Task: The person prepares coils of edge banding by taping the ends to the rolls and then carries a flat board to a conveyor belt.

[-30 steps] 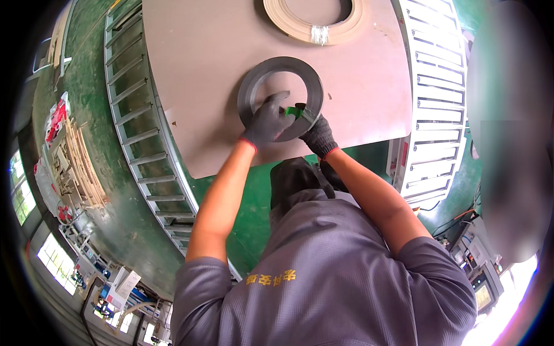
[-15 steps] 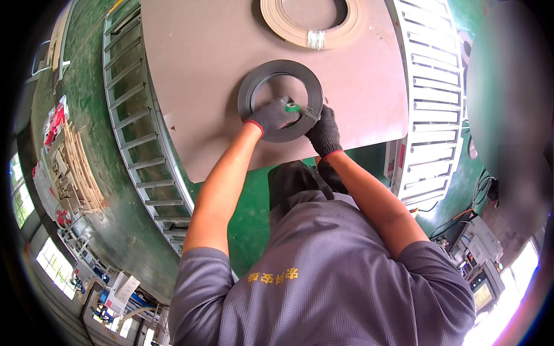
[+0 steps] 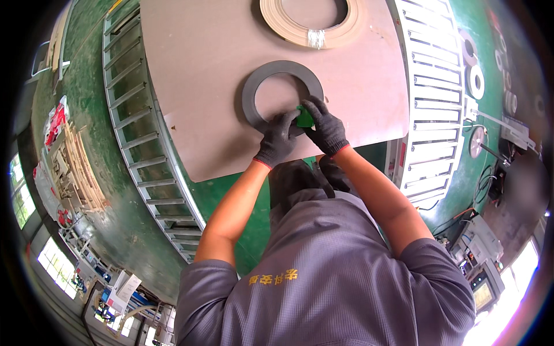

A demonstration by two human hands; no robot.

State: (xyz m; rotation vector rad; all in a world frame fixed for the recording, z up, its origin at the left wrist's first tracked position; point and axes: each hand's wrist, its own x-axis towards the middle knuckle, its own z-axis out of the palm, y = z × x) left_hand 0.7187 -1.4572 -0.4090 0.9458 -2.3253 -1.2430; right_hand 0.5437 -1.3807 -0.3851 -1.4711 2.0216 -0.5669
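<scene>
A dark grey coil of flat banding (image 3: 250, 95) lies on the table. Over its near right edge, both my hands, in dark gloves with red cuffs, come close together. Between their fingers is a piece or roll of green tape (image 3: 304, 117), partly covered by the gloves. My left hand (image 3: 279, 138) pinches its left side, above the near rim of the coil. My right hand (image 3: 325, 126) has its fingers closed on the tape's upper right side. How much tape is pulled off the roll cannot be made out.
A larger beige coil (image 3: 283, 33) with a white tie lies farther back on the brown tabletop (image 3: 202, 75). Roller conveyors flank the table, one on the left (image 3: 134, 118) and one on the right (image 3: 430, 121). Wood strips (image 3: 81, 167) lie on the green floor at far left.
My left hand has come out of the coil's middle toward its near rim with the green tape. My right hand has left the coil's right edge and met the tape.
</scene>
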